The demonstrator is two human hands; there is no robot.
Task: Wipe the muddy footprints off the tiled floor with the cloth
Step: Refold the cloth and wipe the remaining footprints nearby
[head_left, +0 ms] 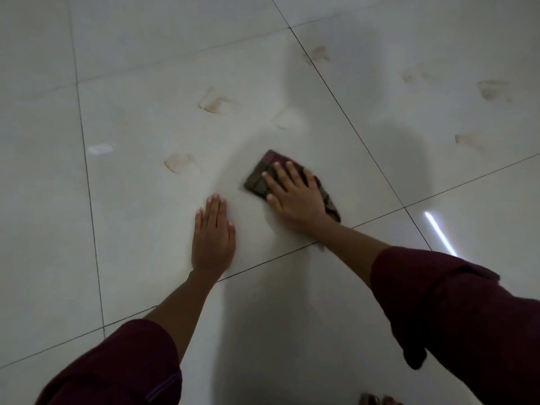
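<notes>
A dark brown folded cloth (261, 174) lies on the pale tiled floor (140, 217). My right hand (295, 195) presses flat on it, fingers spread and straight. My left hand (214, 236) rests flat on the bare tile to the cloth's left, fingers together. Several muddy footprints mark the tiles: one (212, 101) beyond the hands, one (178, 162) to the left, a faint one (285, 117) just beyond the cloth, others (317, 54) (493, 89) (467, 139) to the right.
Dark grout lines (344, 115) cross the floor. A bright light streak (439, 232) reflects on the right tile, and a small white glare patch (100, 148) on the left. Toes of a foot (377, 400) show at the bottom edge. My shadow falls across the middle.
</notes>
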